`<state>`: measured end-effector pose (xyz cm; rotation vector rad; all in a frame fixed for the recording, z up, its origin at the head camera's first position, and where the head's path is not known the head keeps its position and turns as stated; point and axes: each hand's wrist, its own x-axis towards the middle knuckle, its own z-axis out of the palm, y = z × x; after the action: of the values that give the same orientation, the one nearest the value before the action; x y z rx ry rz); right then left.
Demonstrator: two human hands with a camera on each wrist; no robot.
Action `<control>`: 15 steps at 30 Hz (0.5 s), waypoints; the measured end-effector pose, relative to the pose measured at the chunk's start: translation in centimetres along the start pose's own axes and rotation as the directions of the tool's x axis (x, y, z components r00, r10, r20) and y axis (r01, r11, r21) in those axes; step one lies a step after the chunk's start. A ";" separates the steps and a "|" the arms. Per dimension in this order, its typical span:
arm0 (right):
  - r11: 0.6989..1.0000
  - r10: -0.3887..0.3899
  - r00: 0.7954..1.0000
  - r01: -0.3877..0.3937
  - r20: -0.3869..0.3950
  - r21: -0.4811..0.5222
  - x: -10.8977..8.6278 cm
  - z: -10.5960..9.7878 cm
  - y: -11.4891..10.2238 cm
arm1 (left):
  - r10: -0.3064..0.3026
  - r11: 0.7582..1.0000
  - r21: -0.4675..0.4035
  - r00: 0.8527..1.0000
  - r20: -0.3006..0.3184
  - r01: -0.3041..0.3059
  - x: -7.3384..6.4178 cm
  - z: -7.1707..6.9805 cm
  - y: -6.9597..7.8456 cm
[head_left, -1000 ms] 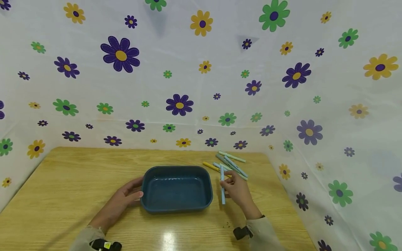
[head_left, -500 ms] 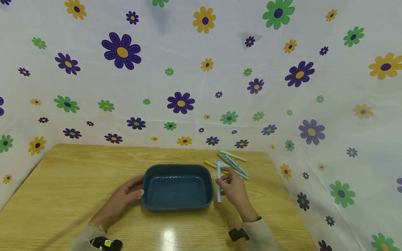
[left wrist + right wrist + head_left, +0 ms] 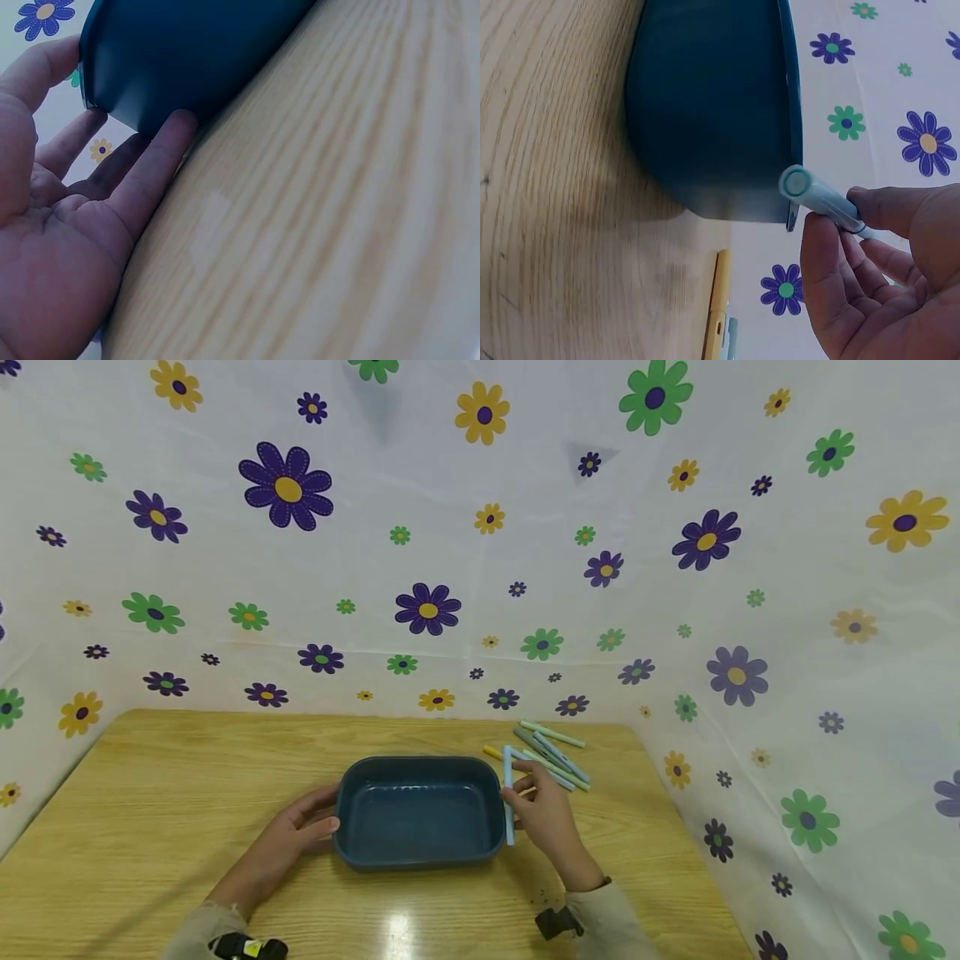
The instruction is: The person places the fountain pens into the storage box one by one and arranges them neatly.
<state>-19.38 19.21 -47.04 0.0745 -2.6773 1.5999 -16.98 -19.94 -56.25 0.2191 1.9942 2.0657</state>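
The right hand (image 3: 550, 817) pinches a light-blue pen (image 3: 507, 771) just beside the right rim of the blue bin (image 3: 420, 828). The left hand (image 3: 300, 829), fingers extended, touches its left end; wide surface separates it from the table's left edge (image 3: 52, 797). Loose pens (image 3: 561, 757) lie near the far right corner.

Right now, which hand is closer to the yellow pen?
Right. The right hand is close by the yellow pen, holding a blue pen; the left hand is farther away, across the box.
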 end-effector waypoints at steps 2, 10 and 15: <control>1.000 -0.002 1.000 0.002 0.009 0.002 -0.1 0.1 -0.1 | 0.000 1.000 0.008 1.000 0.002 0.000 0.0 0.0 0.1; 1.000 -0.003 1.000 0.003 0.001 0.025 -0.1 0.7 -0.5 | -0.015 0.999 0.034 1.000 -0.027 0.016 0.2 0.1 0.4; 1.000 -0.018 1.000 0.017 0.021 0.025 -0.1 1.5 -1.2 | -0.009 0.999 0.037 1.000 -0.028 0.010 -0.1 0.2 0.3</control>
<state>-19.16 17.36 -46.72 0.1157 -2.6646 1.6369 -16.87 -19.80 -55.96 0.1885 2.0475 2.0387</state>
